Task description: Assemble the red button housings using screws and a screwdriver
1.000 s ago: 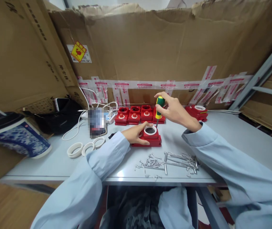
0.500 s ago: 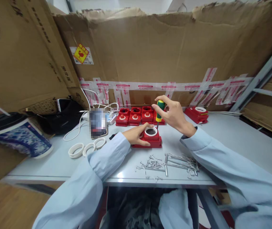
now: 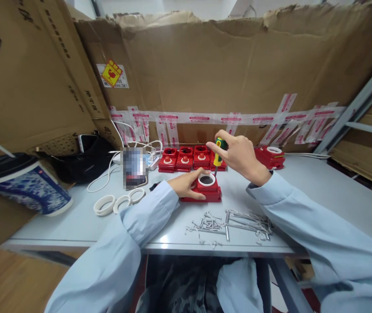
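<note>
A red plastic housing (image 3: 209, 191) with a white ring on top lies on the grey table (image 3: 303, 191) in front of me. My left hand (image 3: 185, 183) presses on its left side, fingers curled over the edge. My right hand (image 3: 238, 154) is wrapped round the green and yellow handle of a screwdriver (image 3: 218, 152). The screwdriver stands upright with its tip at the housing's right rear corner.
A row of red housings (image 3: 186, 158) lines the back, and one more (image 3: 269, 156) sits to the right. Loose screws and long nails (image 3: 234, 221) lie near the front edge. White rings (image 3: 117, 203), a phone, cables, a black bag and cardboard walls are around.
My right hand's fingers spread off the screwdriver handle and then closed round it again, turning it in place. The left hand and housing stayed put.
</note>
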### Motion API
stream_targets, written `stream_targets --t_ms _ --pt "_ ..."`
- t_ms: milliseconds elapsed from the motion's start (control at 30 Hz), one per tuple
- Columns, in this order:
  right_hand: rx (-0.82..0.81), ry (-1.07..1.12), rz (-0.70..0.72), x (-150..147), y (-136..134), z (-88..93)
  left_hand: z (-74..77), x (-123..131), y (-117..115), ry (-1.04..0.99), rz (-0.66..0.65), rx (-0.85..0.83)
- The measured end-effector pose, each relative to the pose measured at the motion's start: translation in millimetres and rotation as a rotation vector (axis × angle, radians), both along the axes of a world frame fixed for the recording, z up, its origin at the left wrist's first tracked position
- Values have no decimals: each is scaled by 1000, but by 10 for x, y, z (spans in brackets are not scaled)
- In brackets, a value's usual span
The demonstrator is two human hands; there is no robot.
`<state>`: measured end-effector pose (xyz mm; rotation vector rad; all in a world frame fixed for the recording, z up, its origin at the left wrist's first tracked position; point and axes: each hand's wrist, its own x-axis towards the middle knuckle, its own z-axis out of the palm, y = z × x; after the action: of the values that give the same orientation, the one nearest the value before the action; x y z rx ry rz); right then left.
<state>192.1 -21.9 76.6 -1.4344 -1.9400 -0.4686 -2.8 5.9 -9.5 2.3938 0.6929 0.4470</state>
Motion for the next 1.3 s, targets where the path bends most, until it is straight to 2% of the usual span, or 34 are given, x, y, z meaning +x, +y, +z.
stream_targets --t_ms 67,100,233,300,367,467,533,600,667,767,833,933,1000,1067,1233,1300 --pt "-11 -23 -44 -9 -2 13 -1 3 -1 8 4 4" --pt "-38 -16 -15 3 -2 27 -2 5 0 10 6 3" --pt "-224 87 333 124 12 107 -14 4 7 6 7 -6" --pt "-255 115 435 160 20 134 -18 2 13 5 2 -3" --pt "-200 93 350 138 21 144 -18 -1 16 9 2 5" --pt "-93 -32 13 16 14 138 -6 -1 11 21 15 5" --pt "-81 -120 -172 -70 12 136 4 3 3 27 25 -8" --pt "-84 -182 -291 -118 12 143 12 9 -5 31 26 -19" --pt "-90 -237 -333 -111 8 158 16 14 -12 27 20 -22" --pt "-157 -296 -213 -6 -9 199 17 17 -16 19 19 -20" --pt "-256 -272 -26 99 -23 252 18 15 -17 22 23 -27" --pt "-433 -225 329 233 -34 372 25 13 -19 30 28 -36" --pt "-486 -254 430 257 -32 445 29 15 -20 35 27 -30" --pt "-468 -299 360 211 -22 469 32 18 -21 37 31 -21" --pt "-237 -279 -147 -17 26 316 30 23 -20 28 33 -26" --pt "-200 -274 -216 -31 45 263 30 24 -19 29 24 -25"
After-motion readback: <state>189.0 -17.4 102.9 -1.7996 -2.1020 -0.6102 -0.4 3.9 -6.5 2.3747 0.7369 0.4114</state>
